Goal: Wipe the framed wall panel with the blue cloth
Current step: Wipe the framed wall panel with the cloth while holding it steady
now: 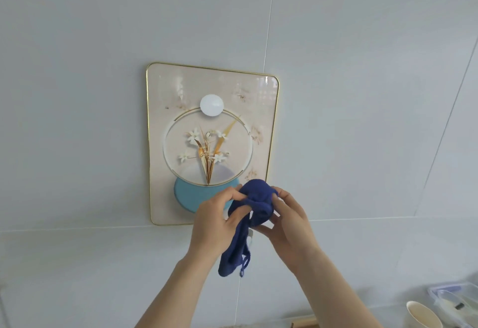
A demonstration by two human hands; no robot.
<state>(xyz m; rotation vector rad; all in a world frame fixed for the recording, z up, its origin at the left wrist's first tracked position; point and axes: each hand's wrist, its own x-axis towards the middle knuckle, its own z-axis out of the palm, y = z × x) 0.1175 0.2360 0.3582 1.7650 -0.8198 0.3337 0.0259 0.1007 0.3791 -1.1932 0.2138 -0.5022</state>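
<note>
The framed wall panel (212, 141) hangs on a pale tiled wall. It has a thin gold frame, a cream face with white flowers in a ring, a teal disc low down and a white round knob near the top. A dark blue cloth (254, 206) is bunched in front of the panel's lower right corner, with a tail and a loop hanging down. My left hand (216, 220) pinches the cloth from the left. My right hand (287, 220) grips it from the right. Both hands hide the panel's lower right corner.
A cream cup (423, 314) and a clear plastic box (455, 299) stand at the bottom right. A wooden edge (304, 323) shows at the bottom middle. The grey wall (77, 120) spreads wide on all sides of the panel.
</note>
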